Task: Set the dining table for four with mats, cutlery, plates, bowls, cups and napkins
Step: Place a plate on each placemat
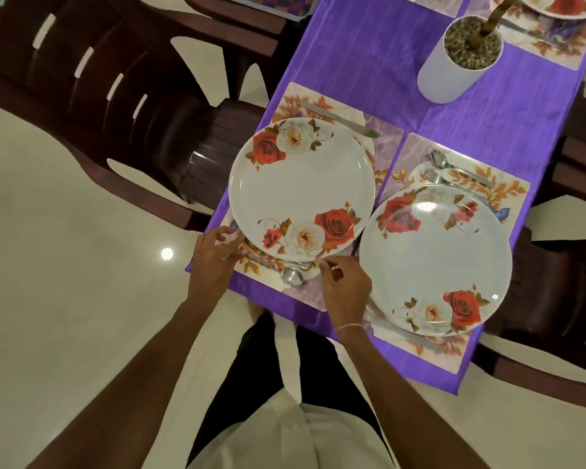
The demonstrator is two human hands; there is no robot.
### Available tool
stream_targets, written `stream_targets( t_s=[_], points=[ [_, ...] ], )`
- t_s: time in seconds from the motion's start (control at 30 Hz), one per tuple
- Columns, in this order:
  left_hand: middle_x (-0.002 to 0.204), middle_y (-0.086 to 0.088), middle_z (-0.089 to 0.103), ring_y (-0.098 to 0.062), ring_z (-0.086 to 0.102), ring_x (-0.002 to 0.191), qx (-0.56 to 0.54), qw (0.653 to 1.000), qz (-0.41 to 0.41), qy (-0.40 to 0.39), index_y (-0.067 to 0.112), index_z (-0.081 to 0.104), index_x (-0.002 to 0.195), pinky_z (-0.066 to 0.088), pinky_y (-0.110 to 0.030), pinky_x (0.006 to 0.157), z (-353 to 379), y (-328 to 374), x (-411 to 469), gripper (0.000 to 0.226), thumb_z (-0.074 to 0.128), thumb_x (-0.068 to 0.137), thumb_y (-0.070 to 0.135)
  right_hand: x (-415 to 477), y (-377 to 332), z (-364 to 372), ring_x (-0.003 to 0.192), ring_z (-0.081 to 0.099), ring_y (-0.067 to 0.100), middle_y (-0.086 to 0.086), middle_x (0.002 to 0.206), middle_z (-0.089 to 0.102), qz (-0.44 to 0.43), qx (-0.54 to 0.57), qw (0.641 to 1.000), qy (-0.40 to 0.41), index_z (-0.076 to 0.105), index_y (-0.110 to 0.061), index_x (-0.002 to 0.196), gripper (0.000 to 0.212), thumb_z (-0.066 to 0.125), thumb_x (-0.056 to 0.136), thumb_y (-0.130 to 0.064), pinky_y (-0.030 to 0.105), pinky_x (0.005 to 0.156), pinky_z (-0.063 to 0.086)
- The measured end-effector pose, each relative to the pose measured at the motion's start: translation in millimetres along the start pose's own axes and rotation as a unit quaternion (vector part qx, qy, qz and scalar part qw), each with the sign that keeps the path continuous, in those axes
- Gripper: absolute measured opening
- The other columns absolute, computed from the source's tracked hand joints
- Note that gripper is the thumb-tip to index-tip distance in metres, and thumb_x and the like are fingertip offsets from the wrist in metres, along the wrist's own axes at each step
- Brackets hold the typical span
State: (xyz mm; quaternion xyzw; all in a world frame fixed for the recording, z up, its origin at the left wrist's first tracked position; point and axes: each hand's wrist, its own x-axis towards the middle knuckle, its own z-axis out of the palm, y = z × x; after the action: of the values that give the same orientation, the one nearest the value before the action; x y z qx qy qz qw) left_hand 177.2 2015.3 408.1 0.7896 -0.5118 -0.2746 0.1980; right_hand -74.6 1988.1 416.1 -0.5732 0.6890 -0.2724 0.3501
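1. The rose plate point(301, 191) lies flat on its mat point(386, 143), covering most of it; a spoon point(292, 275) peeks out from under its near rim, and a knife point(339, 120) lies just beyond its far rim.
2. The left hand point(214, 255) sits at the plate's near-left rim with bent fingers; the right hand point(345, 289) sits at its near-right rim with thumb and forefinger drawn close; blur hides whether either one pinches the rim or only touches it.
3. The plate looks rigid, glossy and light, likely melamine or glazed ware; its smooth face probably slips under dry fingers and could chip if knocked.
4. Best hold, I judge: opposite rims, thumbs on top, fingers beneath; lifting clear of the spoon matters, since sliding would drag it.
5. A second plate point(433, 258) sits just right of the rose plate, rims nearly meeting; a sideways shift risks a clash.
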Motion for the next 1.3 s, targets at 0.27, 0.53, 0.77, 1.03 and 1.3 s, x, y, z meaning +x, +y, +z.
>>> stream_targets(
  t_s=[0.27, 0.53, 0.77, 1.03, 1.3],
  points=[
    [0.114, 0.001, 0.065, -0.020, 0.065, 0.109, -0.098, 0.993, -0.033, -0.065, 0.018, 0.064, 0.116, 0.057, -0.029, 0.083, -6.3, -13.4, 0.8, 0.028, 0.070, 0.094, 0.033, -28.5, -24.1, 38.1, 0.087, 0.069, 0.012, 0.000, 0.097, 0.076, 0.218, 0.087, 0.971, 0.057, 0.079, -0.011, 0.106, 0.020, 0.080, 0.087, -0.017, 0.022, 0.084, 0.055],
    [0.130, -0.013, 0.064, -0.032, 0.063, 0.118, 0.025, 0.987, 0.135, -0.084, 0.009, 0.061, 0.138, 0.055, -0.039, 0.095, -7.7, -31.2, 0.8, 0.045, 0.065, 0.097, 0.025, -32.6, -31.1, 59.9, 0.088, 0.070, 0.010, 0.001, 0.100, 0.079, 0.251, 0.061, 0.957, 0.128, 0.081, -0.012, 0.105, 0.018, 0.080, 0.087, -0.012, 0.022, 0.091, 0.055],
    [0.103, 0.005, 0.068, -0.021, 0.068, 0.094, -0.127, 0.981, -0.013, -0.144, 0.022, 0.060, 0.115, 0.061, -0.033, 0.080, -7.5, -25.4, 13.5, 0.025, 0.061, 0.099, 0.041, -30.0, -37.0, 66.8, 0.088, 0.071, 0.011, -0.004, 0.095, 0.080, 0.262, 0.043, 0.953, 0.149, 0.082, -0.017, 0.102, 0.017, 0.082, 0.085, -0.019, 0.028, 0.091, 0.057],
    [0.123, -0.007, 0.065, -0.031, 0.066, 0.110, 0.080, 0.972, 0.162, -0.151, 0.016, 0.057, 0.132, 0.061, -0.051, 0.087, -14.0, -40.6, 2.7, 0.052, 0.055, 0.093, 0.050, -44.6, -36.8, 70.2, 0.086, 0.067, 0.006, 0.001, 0.104, 0.079, 0.282, 0.072, 0.943, 0.162, 0.080, -0.012, 0.110, 0.022, 0.079, 0.088, -0.011, 0.004, 0.076, 0.047],
    [0.143, -0.007, 0.055, -0.024, 0.056, 0.129, 0.073, 0.981, 0.104, -0.145, 0.018, 0.045, 0.152, 0.053, -0.043, 0.101, -11.9, -36.1, -6.1, 0.054, 0.060, 0.102, 0.034, -46.4, -35.0, 64.7, 0.082, 0.065, 0.004, 0.000, 0.101, 0.078, 0.265, 0.065, 0.952, 0.140, 0.077, -0.013, 0.115, 0.026, 0.079, 0.089, -0.012, -0.002, 0.069, 0.044]
  ],
)
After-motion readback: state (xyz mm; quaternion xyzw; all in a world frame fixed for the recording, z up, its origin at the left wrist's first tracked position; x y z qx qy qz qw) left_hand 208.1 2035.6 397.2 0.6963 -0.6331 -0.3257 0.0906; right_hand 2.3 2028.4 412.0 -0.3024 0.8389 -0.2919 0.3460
